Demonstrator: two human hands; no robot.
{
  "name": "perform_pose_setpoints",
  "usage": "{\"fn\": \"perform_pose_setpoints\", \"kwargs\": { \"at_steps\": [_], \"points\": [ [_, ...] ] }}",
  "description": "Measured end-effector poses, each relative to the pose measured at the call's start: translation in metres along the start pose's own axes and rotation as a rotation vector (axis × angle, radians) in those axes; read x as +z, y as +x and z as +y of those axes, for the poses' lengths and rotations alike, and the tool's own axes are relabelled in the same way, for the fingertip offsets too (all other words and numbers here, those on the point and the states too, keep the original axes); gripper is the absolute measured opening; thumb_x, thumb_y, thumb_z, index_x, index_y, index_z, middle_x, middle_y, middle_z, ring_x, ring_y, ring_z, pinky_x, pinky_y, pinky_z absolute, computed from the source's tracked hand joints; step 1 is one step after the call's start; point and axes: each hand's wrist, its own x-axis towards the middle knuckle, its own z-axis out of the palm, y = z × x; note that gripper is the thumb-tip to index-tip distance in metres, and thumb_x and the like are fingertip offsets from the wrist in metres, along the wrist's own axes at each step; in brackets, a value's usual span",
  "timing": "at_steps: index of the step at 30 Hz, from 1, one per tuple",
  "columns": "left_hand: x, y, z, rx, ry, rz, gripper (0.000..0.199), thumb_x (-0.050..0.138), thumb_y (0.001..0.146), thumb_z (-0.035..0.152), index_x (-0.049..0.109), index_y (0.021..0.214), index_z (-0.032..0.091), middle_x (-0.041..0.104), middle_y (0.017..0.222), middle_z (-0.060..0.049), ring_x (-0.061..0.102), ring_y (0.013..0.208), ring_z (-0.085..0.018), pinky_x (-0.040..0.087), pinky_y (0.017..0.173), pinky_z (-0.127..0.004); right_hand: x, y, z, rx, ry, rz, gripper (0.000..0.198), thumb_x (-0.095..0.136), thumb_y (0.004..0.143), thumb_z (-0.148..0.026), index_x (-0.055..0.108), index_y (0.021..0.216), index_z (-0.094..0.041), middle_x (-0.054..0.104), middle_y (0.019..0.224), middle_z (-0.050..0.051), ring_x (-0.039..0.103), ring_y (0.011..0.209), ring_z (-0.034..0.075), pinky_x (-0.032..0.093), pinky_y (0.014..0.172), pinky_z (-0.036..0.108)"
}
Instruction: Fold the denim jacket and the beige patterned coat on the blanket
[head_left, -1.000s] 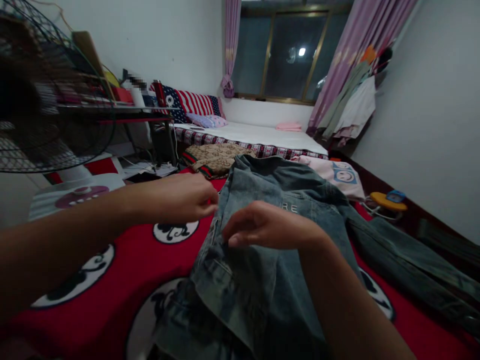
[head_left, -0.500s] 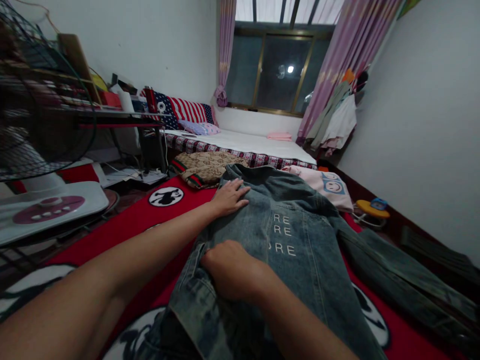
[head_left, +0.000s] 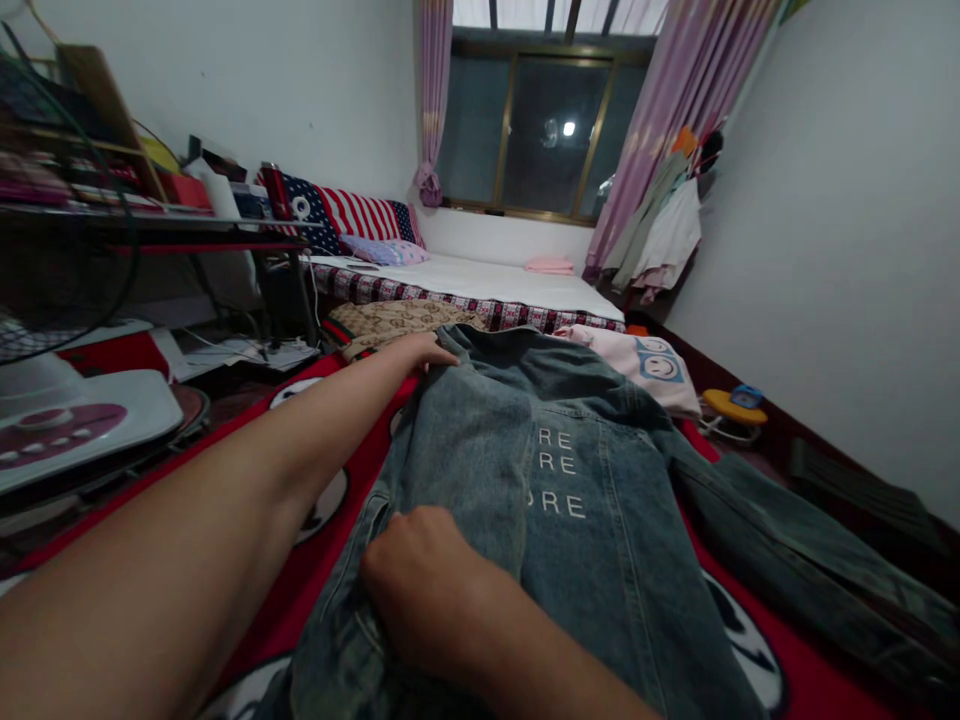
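Right hand: the person's right hand (head_left: 424, 580), nearest, is curled into a fist, gripping denim along the left side of the jacket; its fingertips are hidden.
Denim jacket: the blue-grey denim jacket (head_left: 570, 550) lies spread lengthwise, under the right hand and off to its right, its collar at the far end.
Lettering: white letters (head_left: 556, 465) ending in "RE" run in three rows, beyond and to the right of the fist.
Sleeve: one long sleeve (head_left: 795, 530) stretches out to the right, well apart from both hands.
Bedding: a red blanket (head_left: 832, 665) with white round motifs lies beneath the jacket.
Left hand: the left hand (head_left: 429, 350) reaches to the far left shoulder of the jacket, touching it beside the collar; whether the fingers pinch the cloth, I cannot tell.
Beyond the collar: a brown patterned cloth (head_left: 405, 318) lies to the left, a pink garment (head_left: 619, 360) with smiley prints to the right.
Far right: a yellow stool (head_left: 726, 408) stands near the wall.
Far left: a cluttered desk (head_left: 187, 230).
Farthest: a white-topped bed (head_left: 480, 278) below a window (head_left: 551, 135) with purple curtains (head_left: 686, 120).
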Motion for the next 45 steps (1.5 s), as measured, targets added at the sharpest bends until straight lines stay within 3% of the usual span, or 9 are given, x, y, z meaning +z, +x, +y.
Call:
{"fn": "perform_pose_setpoints", "kwargs": {
  "at_steps": [7,13,17,21,25,29,33,39,45],
  "points": [
    [0.004,0.005,0.035,-0.259,0.097,-0.156,0.034,0.085,0.033,0.008,0.065,0.059,0.016,0.068,0.066,-0.009,0.067,0.068,-0.03,0.053,0.061,-0.038,-0.003,0.001,0.001,-0.01,0.008,-0.022,0.02,0.054,0.086,-0.017,0.07,0.095,-0.011,0.073,0.091,0.014,0.07,0.089,0.027,0.056,0.07,0.036],
    [0.016,-0.019,0.031,-0.129,-0.056,0.146,0.044,0.07,0.056,0.004,0.066,0.099,0.016,0.073,0.084,-0.007,0.068,0.074,-0.023,0.053,0.063,-0.03,0.001,0.004,-0.002,-0.008,-0.016,0.004,0.016,0.055,0.086,-0.016,0.07,0.09,-0.012,0.072,0.087,0.014,0.07,0.086,0.025,0.056,0.067,0.033],
    [0.016,-0.036,0.004,-0.074,-0.063,0.313,0.036,0.06,0.063,0.005,0.064,0.097,0.017,0.072,0.095,-0.008,0.067,0.09,-0.021,0.053,0.078,-0.031,0.005,0.006,0.001,0.0,0.021,0.019,0.017,0.055,0.084,-0.016,0.07,0.093,-0.013,0.073,0.089,0.013,0.07,0.087,0.025,0.056,0.068,0.034],
    [0.018,-0.054,-0.003,0.196,0.114,0.369,0.023,0.055,0.069,0.008,0.068,0.085,0.018,0.068,0.099,-0.007,0.062,0.101,-0.023,0.047,0.095,-0.036,-0.001,0.001,0.006,0.019,0.057,0.035,0.022,0.052,0.085,-0.014,0.07,0.097,-0.011,0.073,0.094,0.014,0.07,0.089,0.027,0.055,0.07,0.035],
    [0.027,-0.089,0.009,0.533,0.197,0.17,0.018,0.057,0.077,0.016,0.072,0.087,0.018,0.066,0.105,-0.007,0.059,0.107,-0.022,0.044,0.102,-0.038,-0.017,-0.018,0.005,0.008,0.101,0.061,0.022,0.054,0.083,-0.016,0.071,0.096,-0.011,0.073,0.089,0.015,0.071,0.084,0.028,0.054,0.066,0.035],
    [0.028,-0.129,0.005,0.644,0.29,-0.006,0.021,0.064,0.078,0.022,0.072,0.097,0.021,0.056,0.129,-0.008,0.05,0.124,-0.025,0.036,0.11,-0.043,-0.03,-0.036,-0.006,0.031,0.101,0.1,0.018,0.057,0.087,-0.022,0.071,0.088,-0.012,0.072,0.079,0.013,0.07,0.075,0.025,0.05,0.061,0.032],
    [0.019,-0.143,-0.007,0.537,0.324,-0.036,0.027,0.069,0.077,0.033,0.072,0.101,0.02,0.049,0.136,-0.012,0.046,0.13,-0.029,0.036,0.111,-0.042,-0.032,-0.042,-0.009,0.002,0.085,0.107,0.023,0.064,0.086,-0.033,0.069,0.094,-0.012,0.072,0.082,0.011,0.068,0.076,0.023,0.049,0.064,0.03],
    [0.015,-0.14,-0.003,0.147,0.288,0.004,0.053,0.067,0.078,0.047,0.062,0.124,0.02,0.068,0.094,-0.008,0.065,0.089,-0.025,0.052,0.081,-0.036,-0.034,-0.047,-0.005,-0.077,0.173,0.148,0.028,0.056,0.09,-0.039,0.068,0.099,-0.015,0.071,0.08,0.008,0.066,0.071,0.021,0.044,0.059,0.028],
    [0.017,-0.144,0.0,0.221,0.333,0.01,0.05,0.07,0.071,0.024,0.065,0.121,0.021,0.067,0.083,-0.004,0.064,0.078,-0.021,0.049,0.072,-0.03,-0.021,-0.033,-0.013,-0.119,0.086,0.073,0.027,0.061,0.08,-0.028,0.065,0.1,-0.012,0.072,0.088,0.012,0.065,0.071,0.02,0.039,0.055,0.027]
  ]
}}
